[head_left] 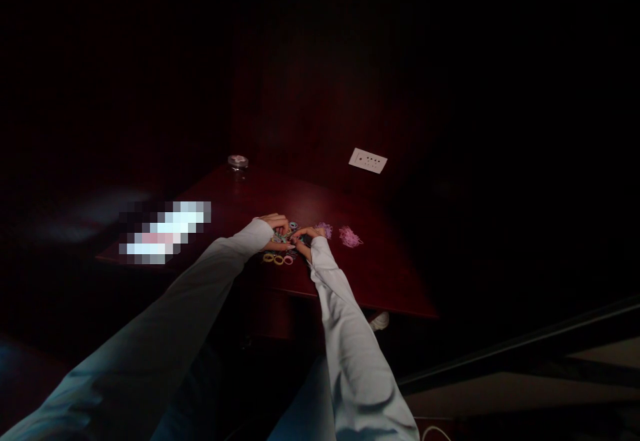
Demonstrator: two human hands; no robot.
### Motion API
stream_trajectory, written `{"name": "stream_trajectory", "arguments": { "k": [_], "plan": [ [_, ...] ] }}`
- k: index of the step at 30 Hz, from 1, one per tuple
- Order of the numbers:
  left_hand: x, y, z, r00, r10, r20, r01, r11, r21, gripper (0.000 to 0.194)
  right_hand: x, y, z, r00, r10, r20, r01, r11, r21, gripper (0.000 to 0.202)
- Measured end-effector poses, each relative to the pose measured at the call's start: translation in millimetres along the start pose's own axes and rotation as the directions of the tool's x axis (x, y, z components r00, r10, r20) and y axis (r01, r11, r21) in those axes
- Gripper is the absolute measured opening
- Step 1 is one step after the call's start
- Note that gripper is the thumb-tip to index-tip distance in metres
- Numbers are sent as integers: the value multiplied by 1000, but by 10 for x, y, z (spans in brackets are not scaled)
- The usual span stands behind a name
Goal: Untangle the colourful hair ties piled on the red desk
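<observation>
My left hand and my right hand meet over a small pile of coloured bands near the middle of the table. The fingers of both hands are curled inward close together, and what they pinch is too small and dark to make out. Just in front of them lie several ring-shaped hair ties, among them a yellow hair tie and a pink hair tie. Beyond my right hand sits a purple heap of thin bands, partly hidden by it. Farther right is a pink heap of thin bands.
A clear jar with a lid stands at the far left of the dark red table. A bright, pixelated patch covers the left edge. A white socket plate is on the back panel. Something white shows below the front edge.
</observation>
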State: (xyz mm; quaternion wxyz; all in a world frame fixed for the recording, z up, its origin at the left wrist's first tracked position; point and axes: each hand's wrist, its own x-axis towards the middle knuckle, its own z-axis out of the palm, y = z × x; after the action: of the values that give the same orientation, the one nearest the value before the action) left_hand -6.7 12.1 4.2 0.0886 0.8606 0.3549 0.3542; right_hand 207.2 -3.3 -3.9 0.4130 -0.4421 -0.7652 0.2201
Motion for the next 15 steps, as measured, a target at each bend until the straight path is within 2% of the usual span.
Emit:
{"name": "stream_trajectory", "arguments": {
  "k": [4, 8, 15],
  "plan": [
    [23, -73, 86, 999, 46, -1, -46, 999, 18, 35, -6, 9, 38, 997, 31, -65, -29, 999, 33, 5],
    [19, -137, 152, 999, 18, -38, -17, 999, 38, 35, -21, -40, 9, 999, 33, -39, -31, 998, 47, 9],
    [55, -212, 203, 1000, -13, -9, 12, 1000, -26, 33, -4, -80, 7, 999, 41, -31, -39, 998, 55, 7]
  ]
}}
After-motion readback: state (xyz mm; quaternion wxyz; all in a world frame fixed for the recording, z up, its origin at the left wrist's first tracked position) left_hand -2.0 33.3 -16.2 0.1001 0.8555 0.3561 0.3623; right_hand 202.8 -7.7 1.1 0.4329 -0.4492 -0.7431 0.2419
